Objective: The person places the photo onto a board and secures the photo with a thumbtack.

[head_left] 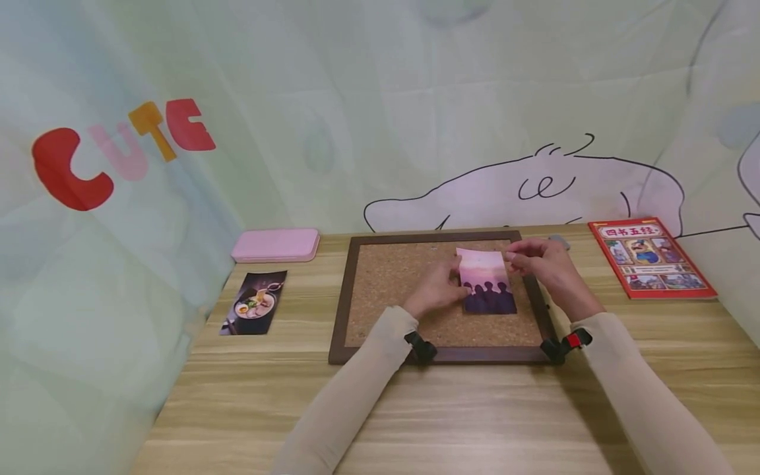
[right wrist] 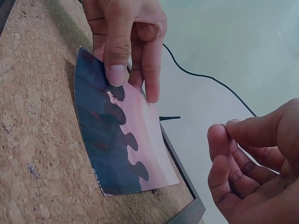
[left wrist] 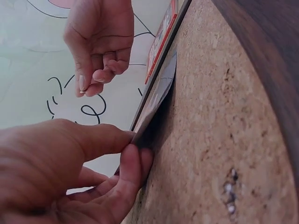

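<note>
Two hands worked over cork board [head_left: 386, 290] on tabletop [head_left: 463, 409]. Left hand [head_left: 436, 290] pinched left edge of photo card [head_left: 488, 282], thumb on top, pressing it to cork. Right hand [head_left: 537, 260] hovered at card's top right corner, fingertips pinched together; couldn't tell whether anything was between them. Card judged light, thin, bendy; best held by edges. Further off: ramen postcard [head_left: 254, 303], pink case [head_left: 276, 245], red book [head_left: 650, 257]. Nothing blocked.

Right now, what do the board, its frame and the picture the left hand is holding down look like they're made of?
Board: cork, matte, with a speckled, grainy tan surface. Frame: probably dark stained wood, smooth, though laminate is possible. Picture: thin printed card or photo paper, slightly glossy, and it bows under the left hand.
</note>
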A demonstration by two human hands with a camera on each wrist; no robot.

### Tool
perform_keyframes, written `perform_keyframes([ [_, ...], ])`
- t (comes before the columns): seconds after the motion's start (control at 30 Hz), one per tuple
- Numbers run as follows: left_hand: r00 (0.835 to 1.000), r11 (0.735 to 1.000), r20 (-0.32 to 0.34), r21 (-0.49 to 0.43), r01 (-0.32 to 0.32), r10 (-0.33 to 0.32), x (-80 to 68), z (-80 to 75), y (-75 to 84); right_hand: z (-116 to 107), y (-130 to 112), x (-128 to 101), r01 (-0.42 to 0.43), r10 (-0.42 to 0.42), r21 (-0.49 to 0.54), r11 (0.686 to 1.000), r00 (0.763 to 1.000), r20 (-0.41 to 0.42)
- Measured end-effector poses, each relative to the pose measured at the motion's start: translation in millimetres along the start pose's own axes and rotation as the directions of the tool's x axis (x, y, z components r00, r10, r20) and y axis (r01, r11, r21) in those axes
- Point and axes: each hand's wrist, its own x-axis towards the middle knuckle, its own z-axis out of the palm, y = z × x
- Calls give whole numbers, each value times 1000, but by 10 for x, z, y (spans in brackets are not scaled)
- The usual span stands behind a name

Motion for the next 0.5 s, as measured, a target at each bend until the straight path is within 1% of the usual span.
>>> perform_keyframes([
  [0.13,1000,998,0,54,-22,22,17,3,31,-7,2,27,-2,2,12,1000,1000,17],
  [0.2,1000,997,5,76,-19,19,24,5,52,-4,1,44,-5,5,8,1000,1000,24],
  [0.37,999,989,15,145,30,-33,34,30,103,18,-14,82,-26,27,-18,999,999,28],
  [0.5,998,981,22,186,51,-56,33,51,125,36,-19,105,-36,37,-26,999,999,33],
])
